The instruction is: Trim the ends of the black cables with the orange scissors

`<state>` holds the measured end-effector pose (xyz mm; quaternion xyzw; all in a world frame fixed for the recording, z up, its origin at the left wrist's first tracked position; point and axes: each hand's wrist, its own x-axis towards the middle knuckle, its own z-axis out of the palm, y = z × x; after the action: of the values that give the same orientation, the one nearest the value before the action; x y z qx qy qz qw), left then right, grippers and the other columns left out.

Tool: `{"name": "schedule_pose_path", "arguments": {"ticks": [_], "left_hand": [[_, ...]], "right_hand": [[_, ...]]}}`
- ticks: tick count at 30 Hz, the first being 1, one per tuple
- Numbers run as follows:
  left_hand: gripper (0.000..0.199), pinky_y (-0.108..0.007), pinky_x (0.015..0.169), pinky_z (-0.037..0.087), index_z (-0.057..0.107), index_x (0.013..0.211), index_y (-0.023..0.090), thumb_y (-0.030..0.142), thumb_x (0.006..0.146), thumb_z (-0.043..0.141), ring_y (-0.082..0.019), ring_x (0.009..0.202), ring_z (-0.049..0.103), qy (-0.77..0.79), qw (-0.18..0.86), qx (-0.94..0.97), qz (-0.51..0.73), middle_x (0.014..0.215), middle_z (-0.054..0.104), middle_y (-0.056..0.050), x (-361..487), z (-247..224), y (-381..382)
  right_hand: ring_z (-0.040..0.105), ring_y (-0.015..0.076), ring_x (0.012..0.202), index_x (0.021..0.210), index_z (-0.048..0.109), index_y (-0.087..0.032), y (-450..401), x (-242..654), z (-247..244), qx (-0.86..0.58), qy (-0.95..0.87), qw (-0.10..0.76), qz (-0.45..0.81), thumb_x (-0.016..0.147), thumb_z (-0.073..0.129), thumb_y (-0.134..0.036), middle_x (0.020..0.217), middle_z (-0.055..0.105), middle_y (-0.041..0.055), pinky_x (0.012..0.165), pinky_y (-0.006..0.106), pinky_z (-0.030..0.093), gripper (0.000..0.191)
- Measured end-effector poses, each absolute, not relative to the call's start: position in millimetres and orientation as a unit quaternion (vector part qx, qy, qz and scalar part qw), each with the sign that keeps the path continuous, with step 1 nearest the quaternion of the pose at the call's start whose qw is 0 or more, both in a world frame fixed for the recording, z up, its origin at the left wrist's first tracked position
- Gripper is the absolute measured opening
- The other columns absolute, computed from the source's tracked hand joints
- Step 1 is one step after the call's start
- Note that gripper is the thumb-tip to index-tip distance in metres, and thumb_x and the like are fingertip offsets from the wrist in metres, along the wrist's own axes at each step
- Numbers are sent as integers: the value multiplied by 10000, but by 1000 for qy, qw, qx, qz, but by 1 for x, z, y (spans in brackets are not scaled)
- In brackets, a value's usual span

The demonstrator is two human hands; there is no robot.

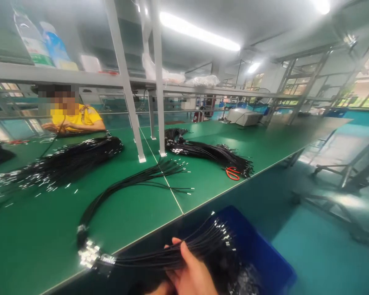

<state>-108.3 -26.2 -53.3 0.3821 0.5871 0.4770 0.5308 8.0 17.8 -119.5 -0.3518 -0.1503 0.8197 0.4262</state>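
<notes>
My right hand (193,268) is wrapped around a bundle of thin black cables (147,261) with pale tips, its thumb on the near side. The bundle reaches over the table's front edge, and its free ends fan out above a blue bin (264,254). At its other end, shiny, pale connectors (89,255) lie on the green table (135,221). A second black cable bundle (101,200) curves from there towards the back. Low at the bottom edge shows a bit of skin, apparently my left hand (161,288); its fingers are mostly hidden.
Large black cable bundles lie at the left (80,157) and back right (209,151), the latter beside red-handled scissors (233,173). White shelf posts (158,102) rise from the table. A person in yellow (86,119) sits across. A metal rack (307,78) stands at right.
</notes>
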Motion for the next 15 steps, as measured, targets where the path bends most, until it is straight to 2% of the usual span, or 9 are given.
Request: {"name": "schedule_pose_path", "arguments": {"ticks": [2,5,7,9,10,11,12,14,15], "left_hand": [[279,-414,824,523,597,1126,213,358,892,550,-227,985,615,575,544,338,510,1162,619,-82,-86,-82,-31],[306,-374,862,508,667,918,205,452,738,690,-247,934,661,529,549,194,617,924,727,-55,-71,-111,-21],[277,-335,822,517,658,775,197,397,630,784,-211,805,685,484,574,123,648,748,728,-16,-76,-118,-13],[264,-318,762,528,651,710,175,317,577,830,-187,704,681,463,614,124,627,664,709,-10,-91,-113,-9],[265,-317,728,532,654,697,162,295,562,839,-187,676,677,457,633,136,610,648,703,-20,-100,-107,-8],[269,-322,694,534,658,686,148,288,552,844,-193,650,671,451,651,147,593,629,695,-34,-110,-100,-7],[276,-326,656,533,657,669,140,295,541,846,-195,614,659,442,666,159,580,599,679,-39,-119,-93,-6],[300,-333,609,527,643,621,133,307,502,855,-181,534,620,426,683,178,566,537,637,-30,-131,-81,-1],[310,-335,601,526,634,603,133,308,483,859,-170,507,601,423,684,182,566,517,618,-22,-134,-77,2]], "right_hand": [[658,234,897,834,679,-263,6,3,-136,-387,-160,420,805,444,731,-702,813,757,-11,803,327,457,590],[647,254,765,787,690,-214,-12,16,-146,-418,-222,350,808,490,652,-762,764,731,61,659,360,469,624],[610,235,604,648,694,-166,-17,42,-133,-412,-295,291,811,459,721,-696,628,689,80,544,337,444,563],[520,156,490,446,627,-151,-15,77,-106,-418,-370,274,783,397,866,-441,458,593,22,503,268,373,379],[482,129,486,451,622,-168,-11,94,-89,-427,-394,288,761,487,837,-415,452,569,-10,507,250,352,330],[493,132,538,549,664,-179,-5,108,-73,-435,-429,303,732,623,770,-390,531,602,-13,553,251,366,247],[529,153,624,621,671,-200,2,119,-58,-460,-519,333,639,737,670,-390,620,623,-8,630,265,396,223],[546,241,1003,883,707,-221,17,127,-41,-443,-626,315,559,737,641,-335,994,675,49,900,337,362,197],[488,260,1140,998,683,-234,22,125,-40,-420,-637,252,596,677,681,-276,1162,635,52,979,357,310,323]]}}
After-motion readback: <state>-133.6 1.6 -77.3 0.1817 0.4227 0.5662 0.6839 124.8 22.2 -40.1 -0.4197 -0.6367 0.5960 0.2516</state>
